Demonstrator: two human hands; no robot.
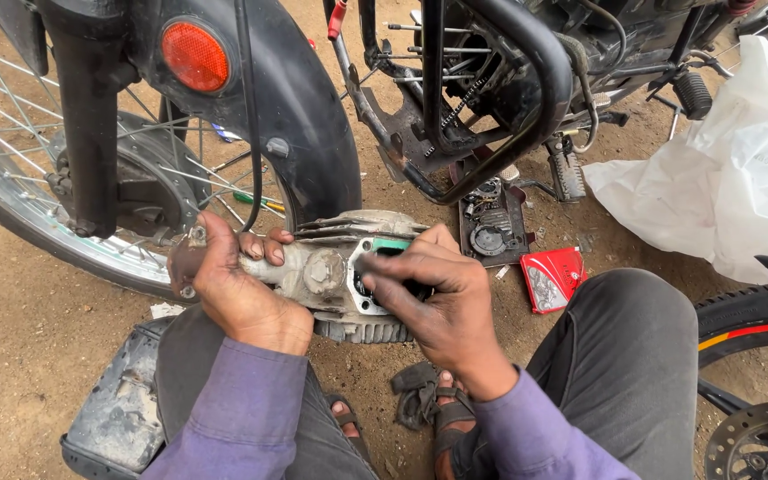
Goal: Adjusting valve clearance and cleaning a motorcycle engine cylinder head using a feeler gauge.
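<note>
I note a finned cylinder (348,276) of dull, grimy cast metal with a green gasket face, gripped by my greasy left hand (233,289) and right hand (428,298). The mudguard (304,116) is glossy black, the wheel rim (11,209) bright chrome. The white bag (722,178) looks like thin crinkled plastic; the ground (20,329) is rough, matt dirt.

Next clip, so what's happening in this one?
A person sits low on bare dirt beside a stripped motorcycle, holding a finned metal engine cylinder over their knees. The left hand grips one end, while the right hand presses its fingers on the open face, where a green gasket shows. A tray of small parts, a red packet and a white plastic bag lie nearby.
</note>
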